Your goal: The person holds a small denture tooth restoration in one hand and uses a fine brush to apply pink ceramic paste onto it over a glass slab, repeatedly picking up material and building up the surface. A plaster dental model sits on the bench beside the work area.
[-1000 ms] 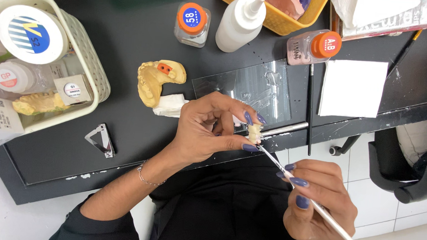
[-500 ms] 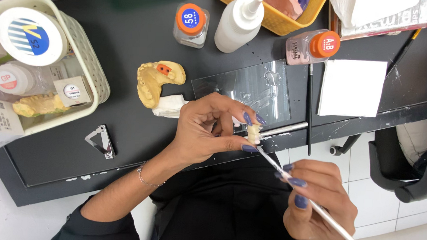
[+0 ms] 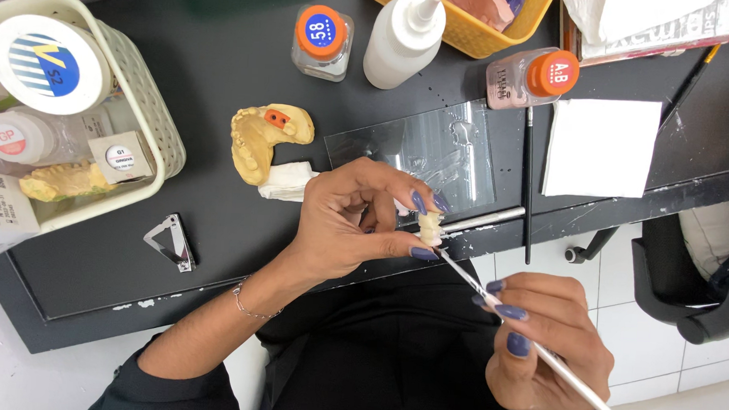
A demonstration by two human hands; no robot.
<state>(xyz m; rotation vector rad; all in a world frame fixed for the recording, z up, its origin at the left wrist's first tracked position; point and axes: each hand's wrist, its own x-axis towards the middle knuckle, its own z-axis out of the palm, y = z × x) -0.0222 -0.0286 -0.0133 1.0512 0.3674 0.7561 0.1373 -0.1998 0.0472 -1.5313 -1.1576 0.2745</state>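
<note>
Much of the small cream-white tooth-shaped piece [image 3: 430, 227] is hidden by your own fingertips, so its exact form is hard to make out. The far end of the thin silver-handled brush [image 3: 540, 351] runs out of the bottom edge of the view, and your forearms are cut off there too.

Your left hand [image 3: 355, 221] is raised just past the near edge of the black worktop [image 3: 222, 73], wrist bent, thumb and fingers pressed together in a pinch on the tooth-shaped piece. Your right hand [image 3: 544, 352] sits lower, over your lap, fingers curled and pinching the brush handle like a pen; the brush tip meets the underside of the piece.

Behind your left hand lie a clear glass mixing slab [image 3: 434, 146], a crumpled white tissue [image 3: 287, 180] and a yellow plaster dental cast [image 3: 260, 137], all near each other. A second thin dark brush [image 3: 528, 189] lies beside the slab, its end hanging over the worktop edge, next to a square white paper pad [image 3: 604, 147]. A cream plastic basket [image 3: 149, 110] crowds the left side; bare worktop lies between it and the cast, where a small folded metal clip [image 3: 171, 241] rests.
</note>
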